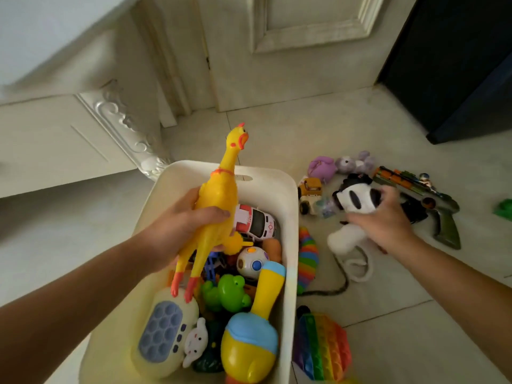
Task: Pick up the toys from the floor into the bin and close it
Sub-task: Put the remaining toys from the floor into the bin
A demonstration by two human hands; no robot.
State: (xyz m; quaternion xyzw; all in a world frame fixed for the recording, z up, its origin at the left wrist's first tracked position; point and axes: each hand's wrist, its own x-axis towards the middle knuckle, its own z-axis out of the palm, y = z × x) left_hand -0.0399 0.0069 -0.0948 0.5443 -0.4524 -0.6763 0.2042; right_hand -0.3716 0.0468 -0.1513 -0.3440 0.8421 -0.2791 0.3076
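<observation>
Left hand (177, 231): curled round chicken (219, 200), held above far end of bin (277, 176). Right hand (385, 220): gripping panda plush (357, 200) near its right wall, among loose toys (322, 167) on floor (277, 128); bare tiles past far rim.

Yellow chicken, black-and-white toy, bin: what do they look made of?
Yellow chicken, gripped by the left hand: likely rubber or soft vinyl; smooth, slightly glossy moulded skin.
Black-and-white toy, in the right hand: plush fabric, going by its fuzzy matte surface, though it is blurred.
Bin: probably rigid plastic; smooth matte cream wall with a moulded handle slot.
</observation>
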